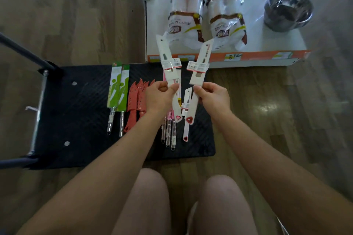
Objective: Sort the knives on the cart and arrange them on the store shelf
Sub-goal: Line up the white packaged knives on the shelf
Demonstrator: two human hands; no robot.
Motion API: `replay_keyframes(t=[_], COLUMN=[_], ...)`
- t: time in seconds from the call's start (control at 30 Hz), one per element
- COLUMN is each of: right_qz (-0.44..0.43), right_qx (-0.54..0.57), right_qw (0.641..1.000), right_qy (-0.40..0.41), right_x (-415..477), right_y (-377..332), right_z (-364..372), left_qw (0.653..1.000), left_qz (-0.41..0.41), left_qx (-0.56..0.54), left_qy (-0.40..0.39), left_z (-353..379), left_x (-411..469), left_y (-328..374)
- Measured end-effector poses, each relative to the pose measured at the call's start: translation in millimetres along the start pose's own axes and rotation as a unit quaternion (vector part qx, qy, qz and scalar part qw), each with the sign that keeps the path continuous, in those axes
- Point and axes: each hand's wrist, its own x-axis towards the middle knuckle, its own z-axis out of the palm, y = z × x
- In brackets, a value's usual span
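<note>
The left hand (160, 96) pinches one white-sheathed knife (165, 57) and the right hand (213, 97) pinches a second white-sheathed knife (202, 60), raised together above the cart (76, 112), likely to check they match. Green-carded knives (118, 86) and coral knives (136, 99) lie grouped below.

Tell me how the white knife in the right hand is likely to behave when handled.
The white knife is probably stiff: pinched near its middle by the right hand, it juts out straight, no sag. Likely light, since a mere pinch holds it. Its smooth sleeve might slip.
</note>
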Motion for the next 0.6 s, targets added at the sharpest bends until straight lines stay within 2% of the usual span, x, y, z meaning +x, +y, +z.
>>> replay_keyframes(t=[0.23,0.6], right_qz=[-0.032,-0.118], right_qx=[-0.026,-0.012], right_qw=[0.999,0.992], right_qy=[0.005,-0.045], right_x=[-100,-242], right_y=[-137,-337], right_z=[-40,-117], left_qw=[0.999,0.995], left_qz=[0.027,0.081], left_qx=[0.034,-0.051], left_qy=[-0.007,-0.026], left_z=[-48,-97], left_x=[-98,-247], left_y=[145,346])
